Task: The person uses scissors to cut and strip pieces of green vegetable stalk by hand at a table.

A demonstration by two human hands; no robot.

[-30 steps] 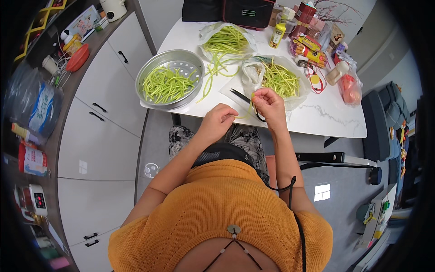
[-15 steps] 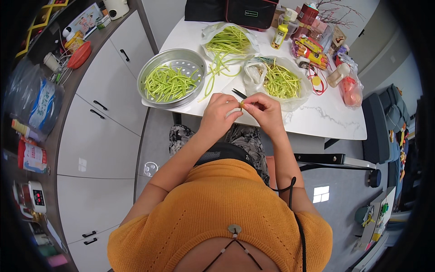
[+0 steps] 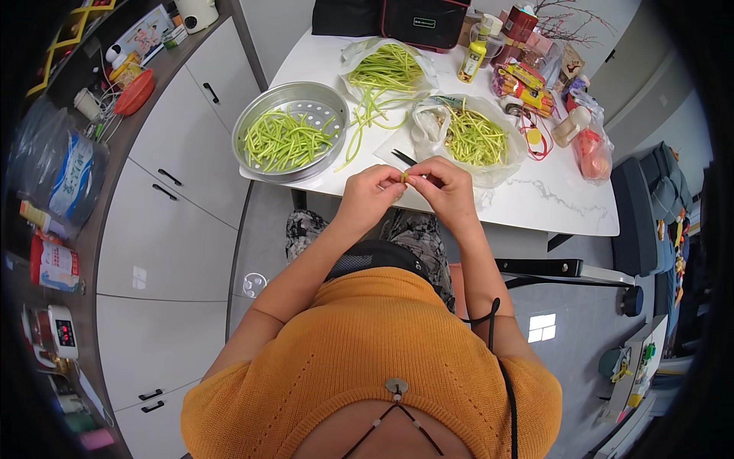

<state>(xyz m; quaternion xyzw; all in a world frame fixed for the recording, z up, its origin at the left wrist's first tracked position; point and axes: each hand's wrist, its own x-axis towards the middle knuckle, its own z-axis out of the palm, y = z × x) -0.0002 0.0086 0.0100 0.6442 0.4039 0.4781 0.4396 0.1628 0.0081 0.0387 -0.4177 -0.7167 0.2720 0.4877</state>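
Observation:
Both my hands meet just over the table's near edge, fingertips pinched round a small green stem piece (image 3: 404, 177). My left hand (image 3: 369, 191) is closed on one end of it; my right hand (image 3: 447, 187) grips the other. Beyond the right hand, a dark pointed tool (image 3: 403, 157), partly hidden, lies on the table. Cut green stems (image 3: 283, 142) fill part of a round metal steamer pan with a perforated bottom (image 3: 330, 162) on the left. A plastic bag (image 3: 430, 135) of yellowish-green pieces stands at the right, and another bag (image 3: 355, 53) holds long stems farther back.
Several loose long stems (image 3: 368, 112) trail over the white table (image 3: 547, 195). A yellow bottle (image 3: 472, 61), snack packages (image 3: 526, 88) and a bagged red item (image 3: 590, 153) crowd its right side. A dark bag (image 3: 424, 23) stands at the back. White cabinets (image 3: 172, 229) line the left.
My fingertips have drawn closer together around the green piece, and my left hand has turned slightly, its fingers curling in. The pan, bags and other things have not moved.

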